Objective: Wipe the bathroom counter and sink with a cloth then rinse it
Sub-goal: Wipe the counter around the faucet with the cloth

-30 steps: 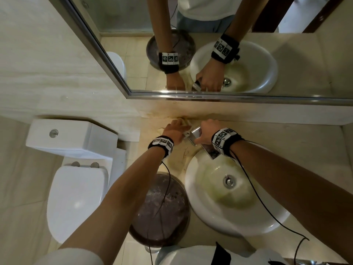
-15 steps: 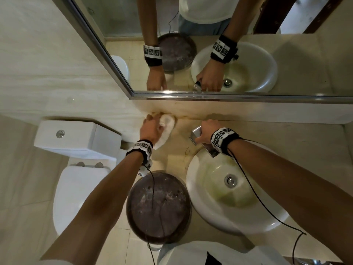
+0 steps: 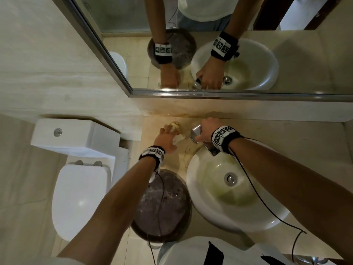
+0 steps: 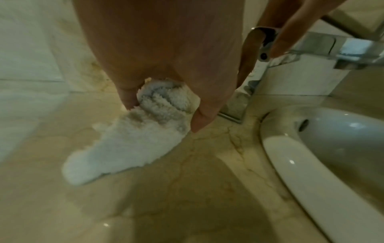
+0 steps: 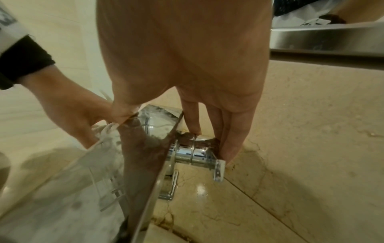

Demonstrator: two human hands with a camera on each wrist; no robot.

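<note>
Listing from the wearer outward, counted per kind.

One round dark bin lid (image 3: 162,205), on the floor below the surface edge, under the left forearm.

One white toilet (image 3: 80,196), lid down, with one cistern (image 3: 76,138) behind it bearing one round flush button; both stand left of the surface.

One white oval sink (image 3: 235,194), set on the surface (image 3: 298,150), with one chrome drain at its centre and yellow-green staining in the bowl.

Two wrist bands, one on each forearm, each black with white marker squares; a thin black cable trails from each.

One left hand (image 3: 166,139), grip closed on one white fluffy cloth (image 4: 129,138); thumb and fingers bunch its upper part while its loose end lies on the marble surface (image 4: 187,189), just left of the tap and behind the sink rim. In the head view the cloth (image 3: 176,129) shows past the fingers.

One right hand (image 3: 207,130), grip closed on one chrome tap (image 3: 196,133): in the wrist view the thumb sits on the near side of the flat lever (image 5: 145,144) and the fingers (image 5: 234,136) reach down its far side, touching the tap body. The spout extends over the sink rim.

One brown-yellow stain band along the joint between surface and wall, behind both hands.

One metal-framed mirror (image 3: 248,93) above, reflecting both hands, the sink and the bin lid.
</note>
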